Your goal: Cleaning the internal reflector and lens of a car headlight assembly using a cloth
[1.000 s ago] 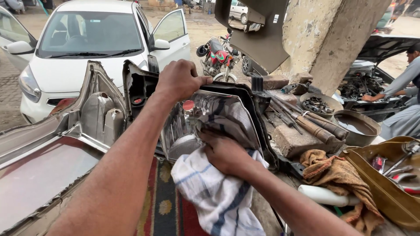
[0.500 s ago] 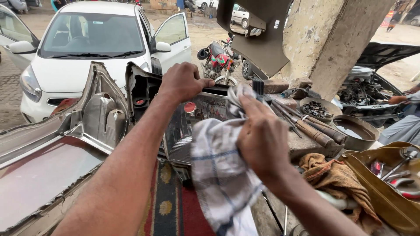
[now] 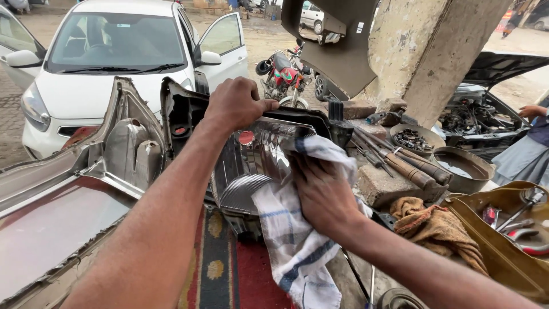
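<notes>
A car headlight (image 3: 251,166) with a clear lens and black housing stands upright in front of me. My left hand (image 3: 237,103) grips its top edge. My right hand (image 3: 323,191) presses a white cloth with blue stripes (image 3: 291,240) against the right side of the lens. The cloth hangs down below the lamp over a red patterned rug (image 3: 229,257).
A grey car body panel (image 3: 68,194) lies at the left. A white car (image 3: 114,57) with an open door and a red motorbike (image 3: 283,74) stand behind. Hammers (image 3: 409,166), metal bowls (image 3: 463,169), a brown rag (image 3: 437,229) and a tool tray (image 3: 514,240) sit at the right. Another person (image 3: 529,137) works far right.
My right hand lifted the cloth off the lens and has pressed it back onto the right side of the glass. My left hand has kept its grip on the top.
</notes>
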